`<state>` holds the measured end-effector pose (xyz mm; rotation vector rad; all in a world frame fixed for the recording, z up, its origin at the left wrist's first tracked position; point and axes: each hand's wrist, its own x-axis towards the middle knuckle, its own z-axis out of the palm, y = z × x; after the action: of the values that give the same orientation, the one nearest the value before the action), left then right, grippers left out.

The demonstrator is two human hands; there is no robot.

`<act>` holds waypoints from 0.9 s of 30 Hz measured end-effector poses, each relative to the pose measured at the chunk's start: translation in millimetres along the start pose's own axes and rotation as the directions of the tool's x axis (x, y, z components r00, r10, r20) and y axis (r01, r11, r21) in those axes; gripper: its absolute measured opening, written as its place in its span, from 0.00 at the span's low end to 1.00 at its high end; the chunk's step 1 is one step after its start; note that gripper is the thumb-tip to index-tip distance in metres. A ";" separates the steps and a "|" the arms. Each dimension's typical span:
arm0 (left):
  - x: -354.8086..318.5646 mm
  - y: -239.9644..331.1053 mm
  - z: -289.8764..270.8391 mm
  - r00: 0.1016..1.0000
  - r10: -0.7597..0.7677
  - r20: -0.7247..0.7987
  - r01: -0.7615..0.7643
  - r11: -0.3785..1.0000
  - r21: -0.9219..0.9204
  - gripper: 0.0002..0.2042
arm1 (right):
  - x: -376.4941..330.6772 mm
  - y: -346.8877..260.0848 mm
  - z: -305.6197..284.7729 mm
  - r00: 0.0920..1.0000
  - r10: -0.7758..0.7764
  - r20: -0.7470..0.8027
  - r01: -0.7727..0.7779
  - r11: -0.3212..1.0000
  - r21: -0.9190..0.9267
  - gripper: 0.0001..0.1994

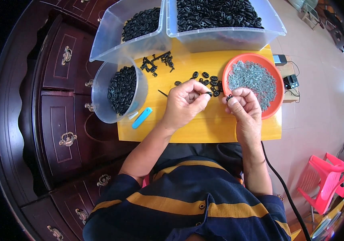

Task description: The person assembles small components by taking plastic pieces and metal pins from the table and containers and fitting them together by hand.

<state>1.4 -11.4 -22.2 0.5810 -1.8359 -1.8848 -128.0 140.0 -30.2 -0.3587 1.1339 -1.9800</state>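
My left hand [186, 100] is closed in a pinch over the yellow table, with a small black oval piece [209, 93] at its fingertips. Just to the right, my right hand [244, 106] pinches another small black piece [229, 97] beside the rim of an orange-red bowl [276, 74]. Thin silvery metal pieces [252, 80] fill much of that bowl. Several black oval pieces with holes [214, 83] lie on the tabletop beyond my hands. A thin dark stick [162, 92] shows left of my left hand; whether the hand touches it is unclear.
Two clear bins [220, 34] [140, 45] of black pieces stand at the back. A round clear tub [140, 86] holds more at left. Black scraps [156, 62] and a light-blue slim object [142, 118] lie on the table [188, 134]. Dark drawers [61, 102] flank it; a black cable [280, 176] hangs right.
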 end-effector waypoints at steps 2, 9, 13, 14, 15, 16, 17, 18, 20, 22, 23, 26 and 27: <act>-1.0 5.9 6.3 1.000 0.016 -0.007 -0.016 0.997 -0.079 0.05 | -0.3 0.5 1.9 1.000 0.011 0.029 -0.010 1.000 -0.003 0.10; -5.3 10.9 10.9 0.999 -0.027 0.036 0.030 0.995 -0.094 0.10 | -2.5 0.7 5.9 0.999 0.025 0.048 -0.023 0.999 -0.040 0.10; -8.1 12.1 12.8 0.993 -0.054 0.106 0.065 0.993 -0.097 0.12 | -2.5 0.9 5.8 0.998 0.021 0.062 -0.018 0.999 -0.038 0.10; -8.3 12.8 13.7 0.993 -0.054 0.107 0.065 0.993 -0.097 0.12 | -2.5 1.1 5.5 0.998 0.025 0.064 -0.023 0.999 -0.026 0.10; -8.8 13.7 14.1 0.992 -0.054 0.112 0.067 0.991 -0.115 0.12 | -2.5 1.2 5.8 0.998 0.025 0.065 -0.023 0.999 -0.026 0.10; -9.1 14.1 14.2 0.992 -0.053 0.117 0.068 0.989 -0.132 0.13 | -2.6 1.2 6.2 0.998 0.027 0.062 -0.025 0.999 -0.033 0.10; -9.2 13.4 13.4 0.992 -0.052 0.116 0.068 0.989 -0.132 0.13 | -2.6 1.3 6.4 0.998 0.029 0.060 -0.027 0.999 -0.039 0.10; -9.0 11.8 12.0 0.993 -0.030 0.111 0.042 0.993 -0.110 0.14 | -2.5 1.5 6.2 0.998 0.029 0.060 -0.026 0.999 -0.040 0.10; -8.2 11.8 10.7 0.994 -0.006 0.106 0.016 0.996 -0.088 0.14 | -2.2 2.0 5.6 0.997 0.031 0.068 -0.029 0.999 -0.038 0.10; -7.7 14.1 10.6 0.998 0.022 0.064 -0.021 0.999 -0.029 0.15 | -2.7 0.4 7.1 0.997 0.039 0.066 -0.036 0.998 -0.048 0.10; -7.5 15.8 9.6 0.998 0.023 0.064 -0.021 0.999 -0.029 0.15 | -2.8 -0.2 8.1 0.997 0.047 0.063 -0.044 0.997 -0.059 0.10; -7.5 19.1 8.3 0.997 0.003 0.080 -0.003 1.000 0.002 0.16 | -3.3 1.2 9.0 0.997 0.033 0.065 -0.030 0.998 -0.048 0.10; -6.6 19.1 8.1 0.996 0.032 0.085 -0.036 0.999 0.041 0.15 | -3.1 1.8 8.9 0.997 0.035 0.064 -0.032 0.998 -0.048 0.10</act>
<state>2.5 -1.3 -2.9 0.4880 -1.9314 -1.8783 -120.0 136.7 -26.3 -0.4229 1.1389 -1.9014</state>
